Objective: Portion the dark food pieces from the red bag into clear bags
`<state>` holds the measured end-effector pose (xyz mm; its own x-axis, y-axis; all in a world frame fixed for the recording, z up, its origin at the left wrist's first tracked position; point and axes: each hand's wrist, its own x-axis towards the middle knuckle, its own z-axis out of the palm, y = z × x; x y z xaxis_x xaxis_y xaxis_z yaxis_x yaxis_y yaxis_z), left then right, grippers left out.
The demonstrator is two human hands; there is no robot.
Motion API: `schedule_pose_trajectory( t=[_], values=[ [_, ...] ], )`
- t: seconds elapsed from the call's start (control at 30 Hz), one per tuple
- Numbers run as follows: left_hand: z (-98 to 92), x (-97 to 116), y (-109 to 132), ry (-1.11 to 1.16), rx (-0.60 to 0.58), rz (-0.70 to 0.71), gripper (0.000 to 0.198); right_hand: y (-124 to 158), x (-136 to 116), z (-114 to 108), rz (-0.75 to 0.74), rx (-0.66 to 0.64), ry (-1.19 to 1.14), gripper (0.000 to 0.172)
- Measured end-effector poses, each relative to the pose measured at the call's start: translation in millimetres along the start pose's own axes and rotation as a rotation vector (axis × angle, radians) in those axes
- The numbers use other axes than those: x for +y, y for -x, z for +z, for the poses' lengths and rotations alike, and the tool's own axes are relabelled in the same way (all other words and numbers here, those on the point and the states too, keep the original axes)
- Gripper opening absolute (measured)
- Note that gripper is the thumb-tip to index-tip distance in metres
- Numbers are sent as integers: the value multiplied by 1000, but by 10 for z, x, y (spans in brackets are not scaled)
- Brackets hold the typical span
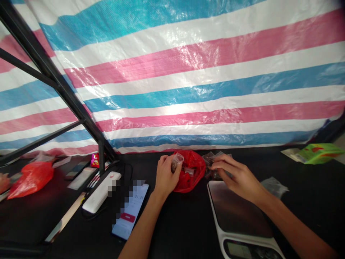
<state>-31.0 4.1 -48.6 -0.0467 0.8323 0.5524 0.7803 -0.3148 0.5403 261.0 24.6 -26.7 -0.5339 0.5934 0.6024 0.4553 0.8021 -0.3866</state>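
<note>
1. The scale sits at the table's near edge; I can't read its display.
2. The red bag, mid-table: limp and light, I'd judge.
3. The phone shows 51:31.
4. My left hand pinches a clear packet over that bag: flimsy, slippery, best taken by its rim.
5. My right hand rests on loose packets beyond the scale; I can't tell its grip.

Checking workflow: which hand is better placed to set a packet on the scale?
Probably right: right hand lies on packets at the scale's far edge; left hand holds a packet over the red bag, off to the side.
</note>
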Motion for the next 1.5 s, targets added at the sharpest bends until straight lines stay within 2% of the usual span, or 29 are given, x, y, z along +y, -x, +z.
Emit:
schedule_pose_trajectory(
  t=[0.1, 0.23, 0.33, 0.4, 0.5, 0.6, 0.7, 0.87, 0.97, 1.07, 1.23, 1.5],
  values=[
    [-29, 104, 30, 59, -6, 68, 21, -7, -72, 35, 33, 5, -19, 33],
    [-4, 264, 136, 139, -152, 194, 26, -16, -270, 87, 32, -26, 16, 49],
    [67, 346, 222, 181, -290, 288, 31, -3, -390, 134, -44, -54, 36, 38],
    [113, 375, 259, 215, -336, 336, 37, 14, -417, 166, -57, -20, 29, 28],
    [139, 391, 275, 267, -376, 351, 50, 28, -397, 175, 14, 102, -13, 16],
    [113, 391, 258, 247, -416, 323, 60, 0, -353, 90, 96, 153, -172, 17],
    [74, 389, 235, 189, -410, 296, 47, -58, -296, -51, 162, 106, -301, 20],
    [49, 417, 211, 150, -387, 310, 35, -95, -161, -131, 186, -235, -250, 24],
    [54, 426, 204, 148, -381, 314, 36, -77, -96, -84, 135, -322, -177, 22],
    [71, 405, 197, 153, -371, 323, 36, -65, -49, -73, 107, -307, -187, 24],
    [111, 366, 190, 146, -353, 338, 37, -49, 53, -103, 47, -146, -70, 27],
    [154, 367, 202, 121, -382, 387, 35, -13, 130, -65, 6, -95, 6, 28]
  ],
)
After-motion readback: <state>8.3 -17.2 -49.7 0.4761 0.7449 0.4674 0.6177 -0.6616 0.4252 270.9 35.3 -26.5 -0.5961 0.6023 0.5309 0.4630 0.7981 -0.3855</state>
